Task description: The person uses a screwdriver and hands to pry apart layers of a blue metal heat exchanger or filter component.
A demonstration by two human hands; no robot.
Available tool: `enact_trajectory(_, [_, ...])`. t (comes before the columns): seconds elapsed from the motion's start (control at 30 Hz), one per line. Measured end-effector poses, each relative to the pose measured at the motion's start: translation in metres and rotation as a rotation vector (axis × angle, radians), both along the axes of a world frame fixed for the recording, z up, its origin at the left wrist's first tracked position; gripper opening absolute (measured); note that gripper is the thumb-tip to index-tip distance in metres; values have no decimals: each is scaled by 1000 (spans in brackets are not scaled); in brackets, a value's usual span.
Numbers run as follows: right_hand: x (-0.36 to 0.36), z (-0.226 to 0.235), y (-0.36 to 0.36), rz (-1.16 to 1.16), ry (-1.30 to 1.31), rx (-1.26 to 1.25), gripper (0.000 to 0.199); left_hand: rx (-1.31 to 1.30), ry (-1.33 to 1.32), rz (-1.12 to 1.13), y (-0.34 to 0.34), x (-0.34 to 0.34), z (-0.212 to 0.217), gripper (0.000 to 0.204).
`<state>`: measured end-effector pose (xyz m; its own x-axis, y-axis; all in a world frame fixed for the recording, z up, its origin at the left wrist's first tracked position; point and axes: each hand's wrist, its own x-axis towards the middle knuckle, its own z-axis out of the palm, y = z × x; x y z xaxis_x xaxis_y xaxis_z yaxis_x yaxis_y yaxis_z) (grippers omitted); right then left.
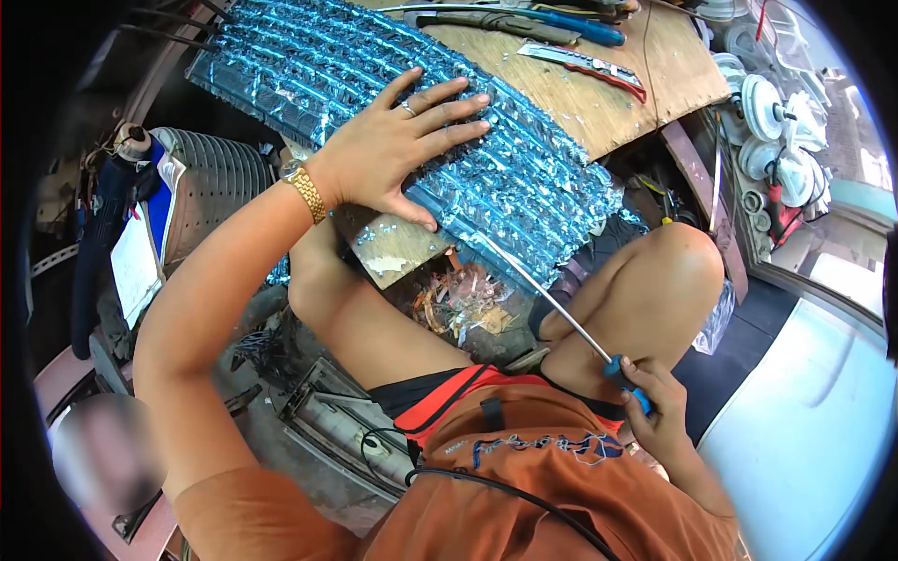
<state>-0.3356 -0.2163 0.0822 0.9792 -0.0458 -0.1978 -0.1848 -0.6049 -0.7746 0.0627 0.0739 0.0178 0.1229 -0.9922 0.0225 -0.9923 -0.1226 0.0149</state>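
A blue finned coil (309, 61), its thin metal fins crumpled and torn between long rows, lies slantwise over a wooden board (687, 79). My left hand (383, 140), with a gold watch and a ring, rests flat on the coil, fingers spread and thumb by the near edge. In my right hand (659, 402), above my right thigh, is a long screwdriver (571, 323) with a blue handle. Its shaft points up and left, and the tip meets the fins at the coil's near edge, right of my left thumb. Whether the tip is wedged under the fins, I cannot tell.
Behind the coil, a red-edged utility knife (599, 70) and a blue-handled tool (580, 26) lie on the board. Scraps (472, 304) litter the floor between my legs. A ribbed grey cylinder (220, 196) stands left; clear plastic parts (762, 107) fill the far right.
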Motion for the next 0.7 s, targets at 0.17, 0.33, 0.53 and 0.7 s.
enact_trajectory(0.17, [7, -11, 6, -9, 17, 89, 45, 4, -3, -12, -6, -2, -1, 124])
enact_trajectory(0.33, [35, 16, 3, 63, -19, -70, 44, 41, -18, -7, -1, -2, 1, 123])
enact_trajectory(0.53, [6, -9, -1, -5, -61, -42, 48, 12, -26, -4, -3, 5, 8, 123])
enact_trajectory(0.7, [-6, -26, 8, -26, -80, -6, 50, 6, -22, -11, -5, 2, 4, 123])
